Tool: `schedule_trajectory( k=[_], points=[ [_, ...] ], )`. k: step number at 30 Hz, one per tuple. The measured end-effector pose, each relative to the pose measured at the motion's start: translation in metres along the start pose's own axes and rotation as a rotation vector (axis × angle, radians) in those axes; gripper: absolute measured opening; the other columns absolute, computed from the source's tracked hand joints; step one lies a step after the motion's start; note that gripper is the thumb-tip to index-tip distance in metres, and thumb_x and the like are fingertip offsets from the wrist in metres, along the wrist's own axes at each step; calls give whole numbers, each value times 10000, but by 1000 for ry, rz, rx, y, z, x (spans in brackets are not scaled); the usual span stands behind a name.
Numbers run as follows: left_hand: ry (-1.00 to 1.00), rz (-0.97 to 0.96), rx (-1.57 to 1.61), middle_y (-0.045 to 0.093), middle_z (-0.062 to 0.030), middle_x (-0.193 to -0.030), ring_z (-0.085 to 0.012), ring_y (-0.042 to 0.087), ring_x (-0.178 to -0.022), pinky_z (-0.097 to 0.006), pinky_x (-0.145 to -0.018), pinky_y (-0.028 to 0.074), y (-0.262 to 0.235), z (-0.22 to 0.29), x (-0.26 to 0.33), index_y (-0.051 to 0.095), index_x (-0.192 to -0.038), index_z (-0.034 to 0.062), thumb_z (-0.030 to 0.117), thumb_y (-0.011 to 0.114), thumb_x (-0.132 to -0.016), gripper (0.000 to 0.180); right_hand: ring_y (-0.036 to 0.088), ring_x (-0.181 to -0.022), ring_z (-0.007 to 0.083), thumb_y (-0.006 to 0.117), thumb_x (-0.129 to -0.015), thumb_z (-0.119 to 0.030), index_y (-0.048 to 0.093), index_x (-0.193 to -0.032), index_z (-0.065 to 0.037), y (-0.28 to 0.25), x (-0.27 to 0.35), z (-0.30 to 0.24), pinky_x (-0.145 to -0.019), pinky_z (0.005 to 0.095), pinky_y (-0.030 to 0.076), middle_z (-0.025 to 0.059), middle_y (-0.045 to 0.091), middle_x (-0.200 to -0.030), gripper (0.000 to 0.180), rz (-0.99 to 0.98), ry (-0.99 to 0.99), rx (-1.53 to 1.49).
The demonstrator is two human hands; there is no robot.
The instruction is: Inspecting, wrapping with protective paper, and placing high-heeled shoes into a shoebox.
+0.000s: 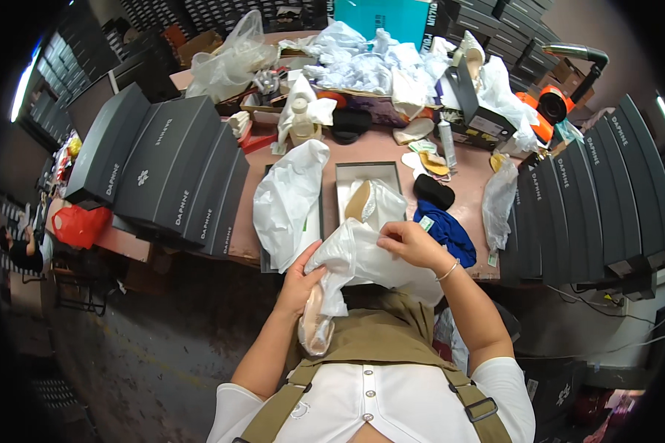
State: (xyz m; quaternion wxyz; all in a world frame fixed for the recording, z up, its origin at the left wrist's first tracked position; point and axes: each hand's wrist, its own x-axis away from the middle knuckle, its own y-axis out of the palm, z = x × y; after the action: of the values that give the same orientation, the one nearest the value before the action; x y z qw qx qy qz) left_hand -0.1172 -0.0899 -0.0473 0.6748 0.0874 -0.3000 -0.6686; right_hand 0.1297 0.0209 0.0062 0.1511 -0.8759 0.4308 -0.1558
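My left hand is closed round a pale shoe partly covered by white tissue paper; the shoe's uncovered end points down toward my lap. My right hand pinches the same paper on its right side, fingertips together. Just beyond, an open shoe box holds a second shoe with a tan sole and a glittery edge, lying in more white paper. Left of that box, a large sheet of white tissue paper covers most of a box part.
Stacks of dark grey shoe boxes stand at left and right. A blue cloth and a black pad lie right of the open box. Farther back are a pump bottle, crumpled paper and an orange-black tool.
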Motion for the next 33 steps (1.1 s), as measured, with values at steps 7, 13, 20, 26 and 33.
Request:
schedule_trajectory(
  k=[7, 13, 20, 26, 33],
  points=[
    [152, 158, 145, 536, -123, -1277, -162, 557, -1082, -289, -936, 450, 13, -10, 6, 326, -1443, 32, -88, 515, -841, 643, 417, -607, 49, 594, -894, -146, 586, -842, 19, 34, -38, -13, -537, 238, 374, -4, 504, -637, 174, 254, -121, -24],
    [190, 164, 198, 532, -115, -1284, -157, 552, -1091, -289, -959, 434, 14, -29, 20, 342, -1435, 28, -87, 501, -842, 625, 442, -604, 60, 606, -876, -122, 582, -823, 23, 21, -35, -18, -540, 236, 380, -5, 518, -655, 156, 201, -113, 64],
    [292, 322, 94, 524, -108, -1293, -155, 534, -1119, -280, -973, 419, 28, -38, 9, 356, -1424, 17, -116, 466, -836, 612, 590, -612, 188, 605, -838, -128, 614, -839, 35, 62, -44, -35, -573, 322, 455, 129, 633, -700, 164, 186, -166, 12],
    [214, 333, 200, 501, -100, -1323, -170, 512, -1165, -306, -1004, 400, 27, -51, 15, 343, -1430, 32, -60, 474, -863, 589, 623, -708, 350, 616, -818, -158, 604, -898, -15, 112, -22, -47, -624, 393, 483, 150, 647, -760, 165, 160, -189, 519],
    [-72, 86, 138, 513, -111, -1284, -190, 531, -1145, -325, -947, 444, -8, -16, 6, 273, -1441, 34, 180, 592, -896, 648, 617, -897, 218, 633, -767, -178, 584, -1004, -46, 132, 22, -49, -926, 435, 410, 80, 622, -877, 275, -63, -463, 979]
  ],
)
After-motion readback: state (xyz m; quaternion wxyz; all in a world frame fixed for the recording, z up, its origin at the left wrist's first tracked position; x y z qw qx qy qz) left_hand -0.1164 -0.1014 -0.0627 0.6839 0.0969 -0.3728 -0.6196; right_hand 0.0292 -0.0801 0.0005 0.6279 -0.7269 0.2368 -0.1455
